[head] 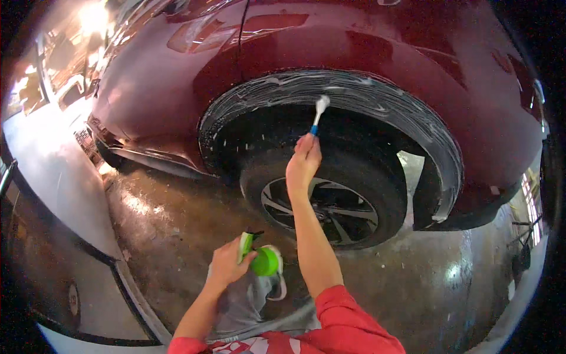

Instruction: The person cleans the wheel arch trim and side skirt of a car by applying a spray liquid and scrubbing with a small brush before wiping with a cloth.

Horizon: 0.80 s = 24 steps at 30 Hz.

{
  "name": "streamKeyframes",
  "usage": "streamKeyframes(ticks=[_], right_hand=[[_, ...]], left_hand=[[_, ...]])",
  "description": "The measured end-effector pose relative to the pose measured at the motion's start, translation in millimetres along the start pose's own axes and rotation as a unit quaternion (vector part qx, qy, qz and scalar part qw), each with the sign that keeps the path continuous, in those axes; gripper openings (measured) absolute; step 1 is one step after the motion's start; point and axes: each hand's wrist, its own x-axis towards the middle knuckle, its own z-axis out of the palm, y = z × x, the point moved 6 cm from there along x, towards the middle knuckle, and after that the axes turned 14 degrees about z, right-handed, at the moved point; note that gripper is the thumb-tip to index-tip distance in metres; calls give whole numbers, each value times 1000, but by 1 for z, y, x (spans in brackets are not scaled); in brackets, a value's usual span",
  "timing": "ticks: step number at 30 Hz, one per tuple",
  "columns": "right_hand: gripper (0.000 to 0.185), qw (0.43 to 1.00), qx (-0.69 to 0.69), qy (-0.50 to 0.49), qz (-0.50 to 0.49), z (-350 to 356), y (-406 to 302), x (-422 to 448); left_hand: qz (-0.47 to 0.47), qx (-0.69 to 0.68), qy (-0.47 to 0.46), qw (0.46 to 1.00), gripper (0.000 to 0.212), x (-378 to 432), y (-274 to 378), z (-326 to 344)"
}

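Note:
My right hand (304,166) reaches forward over the wheel and grips a brush (316,118) with a blue collar and white foam at its tip. The tip is at the lower edge of the black wheel-arch trim (380,99), which is streaked with whitish foam. Lower down, my left hand (227,264) holds a green-and-white object with a dark end (246,247); its exact kind is unclear. A bright green round piece (265,262) sits beside my left thumb, and I cannot tell whether it belongs to that object.
The red car's body panel (300,48) curves above the tyre (393,212) and its alloy rim (340,217). Another vehicle (57,150) stands close on the left. Wet concrete floor (398,292) lies below, with my shoe (281,285) near the left hand.

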Motion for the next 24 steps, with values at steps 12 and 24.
streamKeyframes(ticks=[12, 24], right_hand=[[28, 980, -138, -141, -6, 38, -42, -9], [33, 932, -323, -163, -17, 81, -5, -25]], left_hand=[[-151, -38, -4, 988, 36, -65, -71, -24], [-109, -174, 37, 978, 26, -100, -216, -4]])
